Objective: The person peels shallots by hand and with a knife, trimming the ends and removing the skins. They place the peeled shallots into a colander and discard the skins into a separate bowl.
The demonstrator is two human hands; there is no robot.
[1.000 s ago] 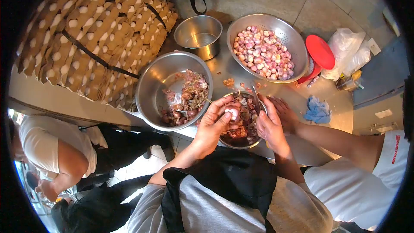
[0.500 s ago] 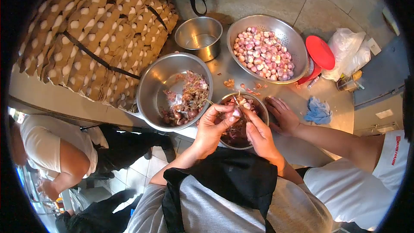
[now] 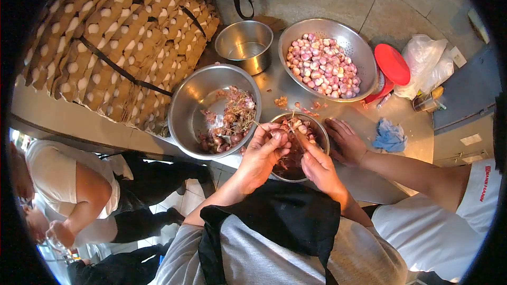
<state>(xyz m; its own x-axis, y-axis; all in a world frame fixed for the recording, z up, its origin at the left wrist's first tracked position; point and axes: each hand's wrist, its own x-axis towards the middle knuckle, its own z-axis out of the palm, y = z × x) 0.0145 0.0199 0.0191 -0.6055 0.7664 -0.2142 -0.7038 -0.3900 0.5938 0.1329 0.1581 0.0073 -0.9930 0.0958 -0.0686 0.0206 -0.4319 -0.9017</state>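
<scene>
Over a small metal bowl [image 3: 323,126] of shallots and skins, my two hands are close together. My left hand [image 3: 259,155] pinches a reddish-brown shallot [image 3: 280,134] between thumb and fingers. My right hand [image 3: 318,164] is closed around what looks like a small knife [image 3: 294,118], its thin tip pointing away from me; the fingers cover most of it. To the left, a large metal basin [image 3: 185,95] contains unpeeled shallots, dry stems and loose skins. Behind the small bowl, a metal colander [image 3: 362,50] holds many peeled pink shallots.
A co-worker's hand [image 3: 346,141] rests on the counter right of the small bowl. A metal pot [image 3: 253,63], a red scale [image 3: 392,64], a blue cloth [image 3: 390,135] and plastic bags [image 3: 425,63] stand around. Egg trays [image 3: 121,47] are stacked at left; another person [image 3: 79,179] stands below them.
A pale, peeled shallot showed at my left fingertips before; now a reddish-brown one does. My hands have moved slightly apart. The person at far left has shifted their arms.
</scene>
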